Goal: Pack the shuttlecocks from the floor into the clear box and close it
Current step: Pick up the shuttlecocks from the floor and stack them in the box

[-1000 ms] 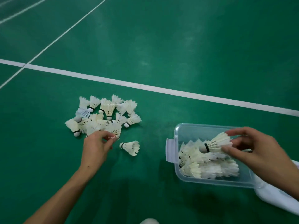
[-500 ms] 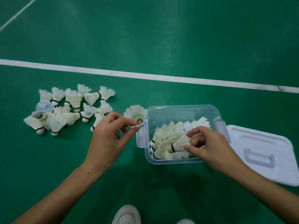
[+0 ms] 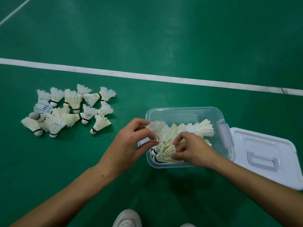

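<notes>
The clear box (image 3: pixel 185 112) stands open on the green floor (image 3: pixel 164 38), near the person's feet and on the near side of the white court line (image 3: pixel 147 77); it is already partly filled with a packed bundle of shuttlecocks (image 3: pixel 188 130), most lying on their sides with corks toward the box's left end. The left hand (image 3: pixel 129 145) pinches a single shuttlecock (image 3: pixel 158 128) by the rim of its feathers, thumb and forefinger curled on it, right over the box's left wall; the right hand (image 3: pixel 193 149) has its fingers curled down into the feathers inside the box, apparently gripping or steadying the ones near the front wall, though exactly which it holds I cannot tell. Well to the left of the box a loose pile of shuttlecocks (image 3: pixel 70 110) lies on the floor, more than a dozen by the look of it; so the packing seems about half done at best. The white lid (image 3: pixel 262 153) lies flat on the floor, touching or just beside the box's right end, handle up; closing has not begun. A white shoe (image 3: pixel 127 218) shows at the bottom edge.
</notes>
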